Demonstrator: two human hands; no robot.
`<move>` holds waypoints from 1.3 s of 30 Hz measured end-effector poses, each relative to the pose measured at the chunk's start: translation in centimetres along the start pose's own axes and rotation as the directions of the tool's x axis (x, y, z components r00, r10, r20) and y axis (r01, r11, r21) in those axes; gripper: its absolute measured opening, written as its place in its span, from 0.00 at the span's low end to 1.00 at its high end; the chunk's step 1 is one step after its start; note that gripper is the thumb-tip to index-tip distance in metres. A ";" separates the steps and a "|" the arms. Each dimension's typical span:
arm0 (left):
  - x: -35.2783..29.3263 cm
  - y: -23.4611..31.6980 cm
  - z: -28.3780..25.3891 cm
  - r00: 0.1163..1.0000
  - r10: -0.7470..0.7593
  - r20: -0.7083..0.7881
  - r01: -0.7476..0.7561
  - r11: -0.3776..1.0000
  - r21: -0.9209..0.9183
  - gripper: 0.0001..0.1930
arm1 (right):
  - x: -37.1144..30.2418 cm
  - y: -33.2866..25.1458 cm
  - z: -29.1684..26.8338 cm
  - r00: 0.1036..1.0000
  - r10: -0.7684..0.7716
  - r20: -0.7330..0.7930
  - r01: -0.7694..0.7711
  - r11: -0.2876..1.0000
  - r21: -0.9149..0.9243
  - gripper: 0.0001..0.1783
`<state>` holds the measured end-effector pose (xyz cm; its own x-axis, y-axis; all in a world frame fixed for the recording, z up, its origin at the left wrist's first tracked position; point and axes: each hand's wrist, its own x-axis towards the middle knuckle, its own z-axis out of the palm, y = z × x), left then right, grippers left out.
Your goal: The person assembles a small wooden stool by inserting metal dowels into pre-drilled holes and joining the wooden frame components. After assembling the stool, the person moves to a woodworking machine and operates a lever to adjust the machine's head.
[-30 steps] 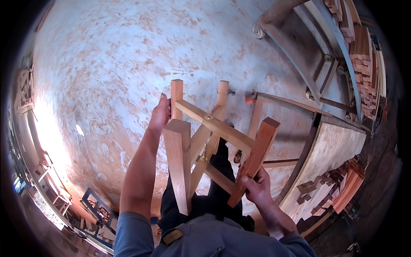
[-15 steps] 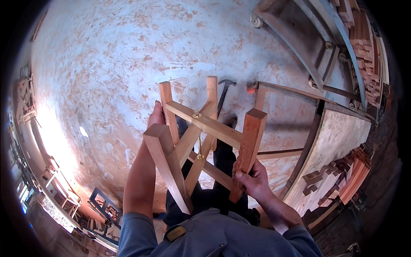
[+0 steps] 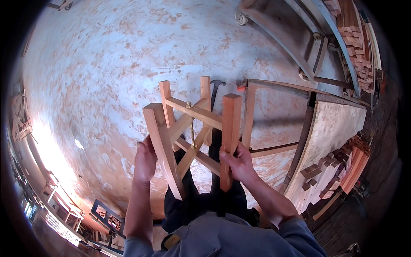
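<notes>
A wooden stand frame (image 3: 205, 116) is upright in front of me, with four-square legs joined by two levels of crossed rails. A brass rod (image 3: 192, 128) runs between the two crossings, with a round brass fitting at each. My right hand (image 3: 240, 162) is wrapped round the reddish near-right leg, thumb on its inner side. Against the outer side of the paler near-left leg is my left hand (image 3: 146, 158); its fingers curl behind the leg and are partly hidden. Beyond the frame a dark-handled hammer (image 3: 214, 91) lies on the floor.
To the right stands a low wooden framework (image 3: 274, 150) beside a pale board (image 3: 338, 137) bearing several wood blocks (image 3: 319, 169). A wheeled metal trolley (image 3: 295, 51) and stacked lumber (image 3: 355, 47) are at the far right. A blue-framed item (image 3: 105, 216) sits at lower left.
My left hand has come back from the far-left leg to the near-left leg. The near legs have swung more upright, and my right hand has moved slightly up and left with its leg.
</notes>
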<state>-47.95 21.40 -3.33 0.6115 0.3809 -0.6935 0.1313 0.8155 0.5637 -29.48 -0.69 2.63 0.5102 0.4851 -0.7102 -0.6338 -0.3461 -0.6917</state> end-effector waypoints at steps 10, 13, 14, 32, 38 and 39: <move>5.2 -2.8 0.9 0.989 0.003 -0.150 0.070 0.873 0.483 0.19 | 9.3 5.9 1.6 0.997 -0.062 -0.050 0.058 0.995 -0.087 0.13; 8.8 -3.6 -0.4 0.985 -0.001 -0.175 0.087 0.871 0.484 0.16 | 13.0 8.9 1.7 0.994 -0.080 -0.069 0.072 0.991 -0.116 0.12; 10.3 -4.1 -1.2 0.983 -0.011 -0.184 0.099 0.873 0.478 0.15 | 14.3 9.6 1.9 0.995 -0.056 -0.078 0.047 0.992 -0.114 0.12; 29.7 -9.7 -10.7 0.977 -0.031 -0.212 0.136 0.853 0.504 0.13 | 34.2 19.0 2.1 0.992 -0.014 -0.129 -0.007 0.987 -0.159 0.17; 32.7 -11.7 -12.2 0.971 -0.050 -0.236 0.174 0.823 0.541 0.12 | 37.1 21.0 1.5 0.985 0.031 -0.169 -0.076 0.961 -0.267 0.20; 33.3 -11.9 -12.1 0.971 -0.050 -0.234 0.171 0.826 0.537 0.12 | 37.6 21.1 1.1 0.982 0.062 -0.176 -0.112 0.952 -0.285 0.20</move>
<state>-38.62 29.64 -38.54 0.4051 0.4311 -0.8063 0.6321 0.5051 0.5876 -24.32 11.15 -38.58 0.5642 0.3135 -0.7638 -0.4943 -0.6128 -0.6166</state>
